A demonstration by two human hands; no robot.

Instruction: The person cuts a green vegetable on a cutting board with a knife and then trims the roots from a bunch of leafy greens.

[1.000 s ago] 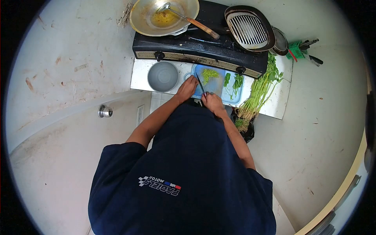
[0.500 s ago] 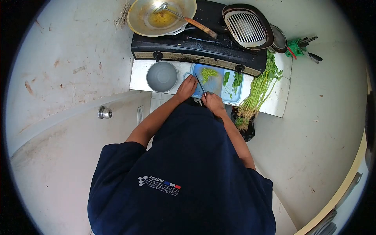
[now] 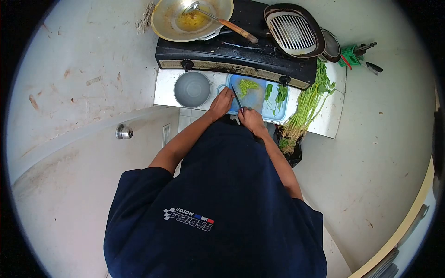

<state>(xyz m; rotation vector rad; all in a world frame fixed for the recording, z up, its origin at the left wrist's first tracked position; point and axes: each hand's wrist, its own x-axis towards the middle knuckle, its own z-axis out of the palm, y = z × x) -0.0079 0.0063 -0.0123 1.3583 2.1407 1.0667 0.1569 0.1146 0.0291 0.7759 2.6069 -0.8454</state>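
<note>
Your stove (image 3: pixel 241 58) carries a wok (image 3: pixel 193 18) and a grill pan (image 3: pixel 294 31); below it, a grey bowl (image 3: pixel 192 89) sits just left of the blue board (image 3: pixel 256 98). On that board your right hand (image 3: pixel 251 120) is closed around a knife (image 3: pixel 237 99), while your left hand (image 3: pixel 221 103), fingers curled, rests beside the blade, near the chopped greens (image 3: pixel 247 85).

You wear a dark navy short-sleeved T-shirt (image 3: pixel 218 204). Its chest carries a small checkered-flag logo (image 3: pixel 189 219) with white lettering. Your forearms are bare.
</note>
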